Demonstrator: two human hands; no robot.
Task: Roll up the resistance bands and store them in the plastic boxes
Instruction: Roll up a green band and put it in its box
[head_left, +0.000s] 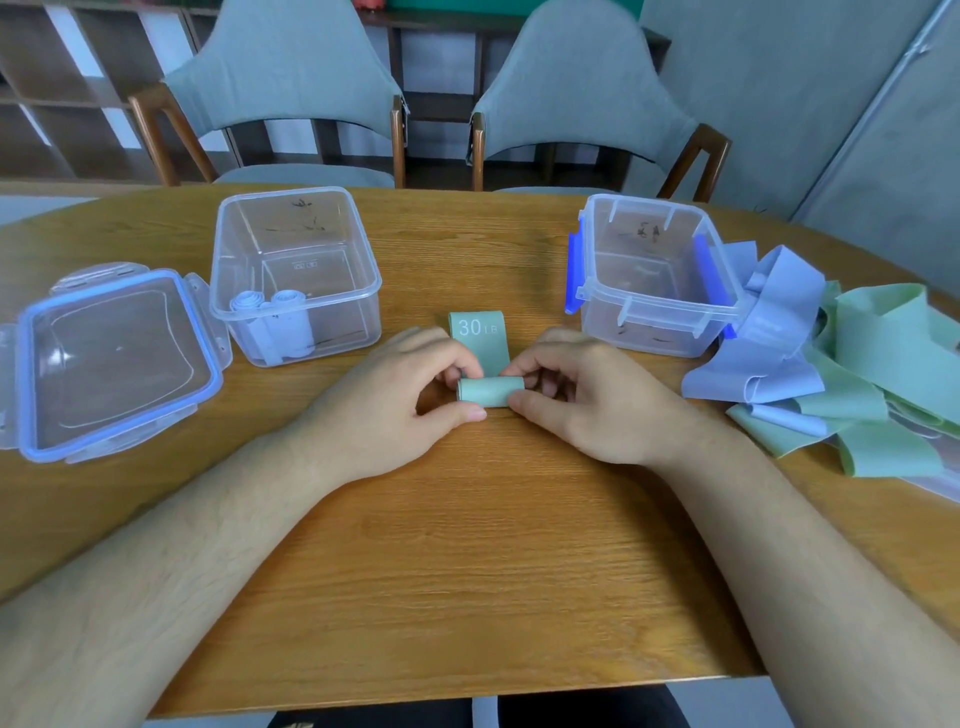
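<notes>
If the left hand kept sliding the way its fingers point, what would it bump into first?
The left hand pinches the green band roll, so that comes first. Just beyond it is the right hand, which holds the other end. Both hands seem to be at table level.

Near half of the table (467, 571) is open wood, just forearms across it. There's a wide gap between the left box (353, 312) and the right box (654, 322), but the left hand (395, 395), right hand (587, 405) and green band (491, 391) sit in it. The lid (114, 364) fills the far left, and loose bands (857, 364) crowd the right box's right side.
</notes>
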